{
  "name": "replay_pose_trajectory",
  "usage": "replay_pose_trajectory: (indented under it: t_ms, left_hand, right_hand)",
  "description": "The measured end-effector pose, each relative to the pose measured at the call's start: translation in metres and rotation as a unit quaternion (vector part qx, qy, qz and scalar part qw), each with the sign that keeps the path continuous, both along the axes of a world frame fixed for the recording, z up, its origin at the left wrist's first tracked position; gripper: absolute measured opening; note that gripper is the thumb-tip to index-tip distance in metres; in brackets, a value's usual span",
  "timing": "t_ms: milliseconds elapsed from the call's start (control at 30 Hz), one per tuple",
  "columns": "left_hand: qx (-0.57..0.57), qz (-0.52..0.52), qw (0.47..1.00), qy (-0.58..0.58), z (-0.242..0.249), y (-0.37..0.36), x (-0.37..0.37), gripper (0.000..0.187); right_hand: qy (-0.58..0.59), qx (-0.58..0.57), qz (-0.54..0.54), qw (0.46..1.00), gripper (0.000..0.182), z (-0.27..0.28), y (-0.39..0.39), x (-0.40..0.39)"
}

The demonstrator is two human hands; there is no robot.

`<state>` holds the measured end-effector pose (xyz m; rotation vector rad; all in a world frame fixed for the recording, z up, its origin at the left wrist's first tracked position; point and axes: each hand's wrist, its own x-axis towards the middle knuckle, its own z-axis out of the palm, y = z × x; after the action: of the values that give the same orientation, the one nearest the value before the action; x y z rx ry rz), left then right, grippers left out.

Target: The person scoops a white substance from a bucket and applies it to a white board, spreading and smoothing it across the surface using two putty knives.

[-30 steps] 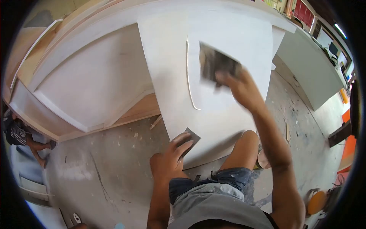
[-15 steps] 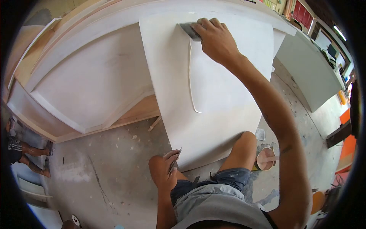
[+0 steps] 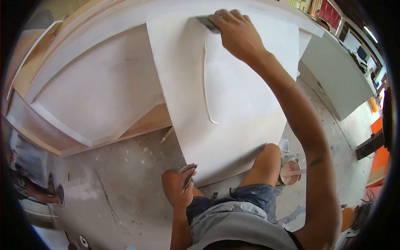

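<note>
My right hand [image 3: 239, 33] is closed around a dark grey putty spreader [image 3: 208, 23], its flat blade against the upper part of a large white panel [image 3: 246, 104]. Below the blade, a thin raised ridge of pale putty [image 3: 204, 79] runs down the panel and hooks to the right at its lower end. Near the panel's bottom left corner, my left hand [image 3: 179, 186] grips a thin scraper blade [image 3: 189, 180], seen nearly edge-on. The panel leans over my knees, its top against a long curved white structure [image 3: 96, 83].
An open tin [image 3: 290, 172] with pinkish filler and a stick stands on the stained floor by my right knee. A white counter [image 3: 337, 79] is at the right. Another person's legs [image 3: 39, 191] show at the far left. A small wood offcut [image 3: 167, 134] lies beside the panel.
My right hand and the spreader have moved slightly upward on the panel. My left hand has barely shifted. At the far left, the other person's legs have changed position.
</note>
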<state>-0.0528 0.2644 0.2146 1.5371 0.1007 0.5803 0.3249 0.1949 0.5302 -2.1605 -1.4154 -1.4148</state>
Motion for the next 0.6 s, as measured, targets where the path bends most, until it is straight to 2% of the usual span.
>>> replay_pose_trajectory:
  t_ms: [67,133,267,333,367,433,533,600]
  left_hand:
    - [-0.003,0.006,1.0,0.0,0.003,-0.004,0.002,0.049]
    - [-0.052,0.004,0.999,0.0,0.013,-0.009,0.004,0.05]
    - [-0.061,0.015,0.998,-0.005,0.025,-0.012,0.007,0.049]
    - [0.096,0.04,0.993,0.047,0.039,-0.01,0.008,0.046]
    - [0.094,0.041,0.994,0.049,0.037,-0.012,0.011,0.046]
    - [-0.065,0.059,0.996,0.016,0.033,-0.018,0.015,0.043]
    - [-0.03,0.052,0.998,0.018,0.034,-0.014,0.018,0.041]
    - [-0.055,0.048,0.997,0.033,0.025,-0.014,0.018,0.042]
  right_hand:
    - [0.001,0.044,-0.034,0.998,0.038,0.011,0.005,0.003]
    - [0.037,0.035,-0.021,0.998,0.04,0.007,0.005,0.002]
    - [-0.01,0.029,-0.002,1.0,0.041,-0.014,0.014,0.001]
    - [-0.011,0.007,0.001,1.0,0.041,-0.034,0.011,-0.008]
    - [-0.023,-0.013,-0.003,1.0,0.042,-0.044,0.009,-0.016]
    - [-0.02,-0.064,0.006,0.998,0.047,-0.062,-0.001,-0.035]
    - [0.015,-0.112,0.027,0.993,0.048,-0.105,-0.017,-0.059]
    - [0.027,-0.134,0.038,0.99,0.049,-0.132,-0.026,-0.072]
